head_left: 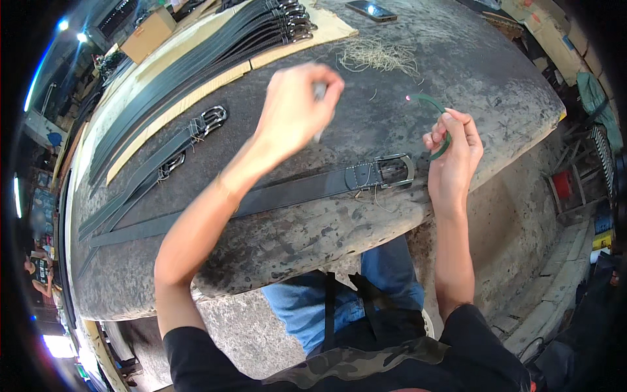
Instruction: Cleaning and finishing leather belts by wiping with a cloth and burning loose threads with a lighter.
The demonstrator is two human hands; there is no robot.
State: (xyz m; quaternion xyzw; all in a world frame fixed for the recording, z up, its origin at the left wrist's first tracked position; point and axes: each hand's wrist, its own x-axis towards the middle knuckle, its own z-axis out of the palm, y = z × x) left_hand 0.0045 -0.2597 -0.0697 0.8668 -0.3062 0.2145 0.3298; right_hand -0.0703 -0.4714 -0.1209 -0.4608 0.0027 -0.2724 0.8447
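- Two bare hands hover over a worn grey table (457, 59); the left hand (294, 108) is raised above it, fingers pinched on a small pale object (319, 91), too blurred to identify
- the right hand (450, 150) grips a curved green strip (437, 114) with a glowing tip, at the table's right edge
- a dark belt (294, 193) lies flat between the hands, its metal buckle (392, 171) just beside the right hand
- more belts (196, 65) lie in a row at the far left; loose threads (379, 55) and a phone (371, 10) sit beyond

Right hand (450, 153) pinches a green strip (436, 111) (tip glowing) above the belt buckle (392, 171).
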